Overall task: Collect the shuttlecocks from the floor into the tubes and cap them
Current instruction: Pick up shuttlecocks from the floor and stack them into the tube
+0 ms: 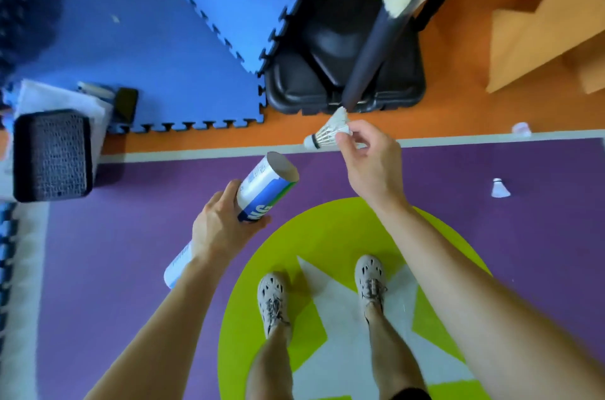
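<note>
My left hand (222, 229) grips the tube (262, 190) around its middle, fingers (257, 223) curled under it and thumb laid over the top. Its open, uncapped mouth tilts up and away from me, toward my right hand (370, 167), and its other end pokes out behind my left wrist.

My right fingers (343, 137) pinch a shuttlecock (327, 132) by the edge of its feathers. The cork points left and down toward the tube's mouth, near it but with a clear gap between them.

A second shuttlecock (500, 188) lies on the purple floor (131, 236), well to the right of my right fingers. Farther out on that side, by the white line, sits a pale thing (521, 129) too blurred to name.

Just beyond my right fingers stands a black base (294, 82) with a dark pole (370, 59) rising from it. A blue foam mat (163, 23) spreads beyond my left fingers, and a dark mesh box (52, 155) sits well to their left. Below both hands, my shoes (271, 298) stand on a green circle (327, 226).
</note>
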Demonstrator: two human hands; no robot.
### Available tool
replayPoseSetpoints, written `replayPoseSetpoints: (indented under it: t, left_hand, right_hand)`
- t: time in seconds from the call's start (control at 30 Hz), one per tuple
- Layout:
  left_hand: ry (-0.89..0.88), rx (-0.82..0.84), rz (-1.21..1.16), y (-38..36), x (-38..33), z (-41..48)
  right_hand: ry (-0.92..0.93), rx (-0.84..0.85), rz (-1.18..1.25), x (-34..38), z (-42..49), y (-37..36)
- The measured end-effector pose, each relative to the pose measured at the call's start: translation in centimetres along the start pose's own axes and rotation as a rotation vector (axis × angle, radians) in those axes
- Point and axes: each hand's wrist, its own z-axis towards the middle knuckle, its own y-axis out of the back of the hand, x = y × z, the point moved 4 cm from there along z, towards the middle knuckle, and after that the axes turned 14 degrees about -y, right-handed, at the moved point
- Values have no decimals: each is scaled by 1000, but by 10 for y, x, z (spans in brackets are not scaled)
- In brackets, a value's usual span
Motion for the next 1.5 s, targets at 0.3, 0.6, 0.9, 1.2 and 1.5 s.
replayPoseSetpoints:
  t: [0.3, 0.6, 0.9, 1.2, 1.5]
  left_hand:
    - [-260, 50, 115, 120, -125, -14]
    - [-588, 207, 240, 73, -264, -36]
    - [-944, 355, 188, -38, -464, -94]
    - [-1082, 518, 214, -117, -613, -128]
    - [-1288, 631, 211, -194, -733, -127]
  right_hand:
    - [31, 304, -108, 99, -115, 71]
    - [-194, 286, -13, 35, -163, 221]
    - [-388, 36, 158, -93, -235, 404]
    - [-607, -445, 575, -241, -313, 549]
    - [-1089, -446, 130, -371, -392, 606]
